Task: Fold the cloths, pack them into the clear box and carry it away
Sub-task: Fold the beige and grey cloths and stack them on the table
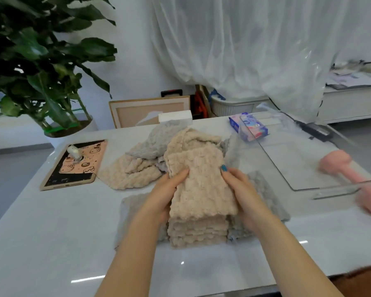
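While both hands hold one beige cloth (201, 185) by its long edges, the task stands in its folding step, with packing not yet begun. The left hand (169, 189) grips the cloth's left edge, its fingers laid over the top. The right hand (240, 189) pinches the right edge, its thumb on top and the other fingers hidden beneath. The cloth is already narrowed to a strip. Its near end lies on a stack of folded cloths (198, 232) at the front of the desk (51, 232), and its far end runs back toward a loose heap (137, 166) of beige and grey cloths not yet folded. Grey cloths (266, 194) lie spread under and beside the stack.

The clear box (298, 163) stands to the right of the cloths, and I can make out no cloth inside it. A pink dumbbell (334, 161) shows at its far side, though whether it sits in or behind the box I cannot tell.

The next move, as I judge it, calls for doubling the strip's far end back over the near end so it matches the stack's footprint. It should then be pressed flat with edges squared. The heap suggests several more folds remain before anything goes into the box.
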The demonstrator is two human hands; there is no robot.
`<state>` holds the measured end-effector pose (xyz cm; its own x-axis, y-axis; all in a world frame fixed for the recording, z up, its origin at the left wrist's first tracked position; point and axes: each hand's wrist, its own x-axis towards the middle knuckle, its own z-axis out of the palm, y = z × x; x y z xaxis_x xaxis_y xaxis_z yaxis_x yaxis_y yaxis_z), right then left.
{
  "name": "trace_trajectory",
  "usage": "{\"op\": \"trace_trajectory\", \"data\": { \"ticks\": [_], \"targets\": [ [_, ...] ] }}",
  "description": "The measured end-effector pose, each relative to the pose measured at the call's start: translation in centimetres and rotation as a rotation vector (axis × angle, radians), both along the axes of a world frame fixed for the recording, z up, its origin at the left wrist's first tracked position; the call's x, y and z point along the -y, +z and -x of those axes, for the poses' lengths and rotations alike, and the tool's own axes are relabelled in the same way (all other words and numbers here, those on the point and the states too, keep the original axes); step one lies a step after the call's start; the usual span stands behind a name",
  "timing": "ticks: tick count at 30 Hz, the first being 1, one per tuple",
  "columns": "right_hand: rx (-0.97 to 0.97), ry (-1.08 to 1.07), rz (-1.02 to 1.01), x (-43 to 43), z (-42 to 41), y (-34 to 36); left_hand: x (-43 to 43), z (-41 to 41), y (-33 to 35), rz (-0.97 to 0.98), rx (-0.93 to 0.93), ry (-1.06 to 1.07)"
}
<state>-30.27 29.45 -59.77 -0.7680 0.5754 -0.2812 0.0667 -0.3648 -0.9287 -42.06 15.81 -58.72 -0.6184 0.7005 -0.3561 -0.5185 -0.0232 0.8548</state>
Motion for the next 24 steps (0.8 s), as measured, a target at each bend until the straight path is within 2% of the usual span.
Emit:
{"op": "trace_trajectory", "data": {
  "ticks": [2, 5, 7, 9, 14, 16, 20, 24],
  "targets": [
    [-0.002, 0.022, -0.043, -0.5, 0.0, -0.5, -0.7, 0.9, -1.2, 0.174, -0.128, -0.007],
    [0.198, 0.045, -0.439, -0.4, 1.3, -2.6, -1.4, 1.6, -3.8, 0.454, -0.239, 0.072],
    [0.328, 0.099, -0.659, 0.1, 2.1, -4.5, -1.7, 1.0, -5.2, 0.559, -0.347, 0.119],
    [0.355, 0.111, -0.743, 0.6, 2.3, -5.6, -1.9, 0.6, -6.6, 0.584, -0.508, 0.192],
    [0.212, 0.028, -0.971, 0.7, 3.0, -5.4, -1.5, 0.4, -6.6, 0.524, -0.847, 0.423],
    [0.287, 0.084, -1.121, 1.0, 3.1, -6.4, -1.6, 0.1, -7.7, 0.601, -0.962, 0.375],
    [0.602, 0.234, -1.262, 1.7, 2.9, -8.8, -1.8, -1.0, -10.8, 0.877, -1.061, 0.177],
    [0.612, 0.211, -1.261, 1.4, 2.9, -7.9, -1.2, -0.4, -10.0, 0.975, -1.151, 0.196]
  ]
}}
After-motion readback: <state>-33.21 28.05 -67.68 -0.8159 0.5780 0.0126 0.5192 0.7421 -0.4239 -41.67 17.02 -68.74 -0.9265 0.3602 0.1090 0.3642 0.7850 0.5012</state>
